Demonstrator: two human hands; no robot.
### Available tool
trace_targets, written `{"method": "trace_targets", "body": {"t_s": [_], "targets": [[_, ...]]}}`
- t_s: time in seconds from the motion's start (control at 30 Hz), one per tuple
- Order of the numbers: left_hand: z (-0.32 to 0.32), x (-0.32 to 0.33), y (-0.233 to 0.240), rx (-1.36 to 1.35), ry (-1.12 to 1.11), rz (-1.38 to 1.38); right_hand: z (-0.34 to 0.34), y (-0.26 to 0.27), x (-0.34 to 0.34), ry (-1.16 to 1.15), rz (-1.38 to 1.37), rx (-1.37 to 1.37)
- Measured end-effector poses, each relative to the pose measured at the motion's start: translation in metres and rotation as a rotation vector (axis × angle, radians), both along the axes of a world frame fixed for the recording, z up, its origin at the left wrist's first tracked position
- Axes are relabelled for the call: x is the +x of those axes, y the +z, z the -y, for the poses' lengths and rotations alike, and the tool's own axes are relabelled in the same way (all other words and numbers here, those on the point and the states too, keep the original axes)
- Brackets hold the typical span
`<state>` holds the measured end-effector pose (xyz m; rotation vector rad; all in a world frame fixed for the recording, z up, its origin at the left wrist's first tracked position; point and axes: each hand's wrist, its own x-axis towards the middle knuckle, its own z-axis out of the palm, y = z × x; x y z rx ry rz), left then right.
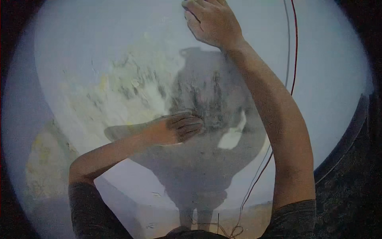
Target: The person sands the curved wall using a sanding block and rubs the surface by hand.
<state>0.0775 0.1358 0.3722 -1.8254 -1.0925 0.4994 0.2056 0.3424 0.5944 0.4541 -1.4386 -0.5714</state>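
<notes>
A pale painted wall (pixel 98 53) stands before me, its middle marked by a rough patch (pixel 134 85) with grey and yellowish stains. My left hand (pixel 183 128) lies palm-down against the lower part of this patch, fingers stretched and close together, partly in shadow. Whatever may be under the palm is hidden. Higher up, my right hand (pixel 213 25) is at the wall with bent fingers, and the frame's top edge cuts it off. I cannot make out whether it holds anything. My own shadow (pixel 197 167) covers much of the stained area.
A thin red cable (pixel 295 50) hangs down the wall at the right, passes behind my right arm and ends in loops (pixel 237 231) near the floor. Another discoloured patch (pixel 44 164) shows on the wall at the left. A dark area (pixel 349 191) borders the wall's right side.
</notes>
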Motion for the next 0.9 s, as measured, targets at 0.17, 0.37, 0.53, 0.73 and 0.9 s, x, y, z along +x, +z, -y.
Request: {"method": "trace_targets", "body": {"t_s": [0.17, 0.37, 0.53, 0.73, 0.9], "targets": [[0.022, -0.020, 0.112, 0.516, 0.132, 0.093, 0.004, 0.002, 0.001, 0.007, -0.033, 0.008], [0.036, -0.014, 0.136, 0.752, 0.199, 0.241, 0.015, -0.001, 0.002, -0.019, -0.045, 0.010], [0.011, 0.003, -0.047, -0.179, 0.083, 0.156, 0.010, -0.003, 0.000, -0.034, -0.052, 0.017], [0.019, 0.009, -0.059, -0.268, -0.059, 0.234, 0.008, -0.011, -0.005, -0.045, -0.019, 0.009], [0.006, -0.033, 0.078, 0.384, 0.334, 0.302, 0.011, -0.011, -0.017, -0.044, -0.025, 0.005]]}}
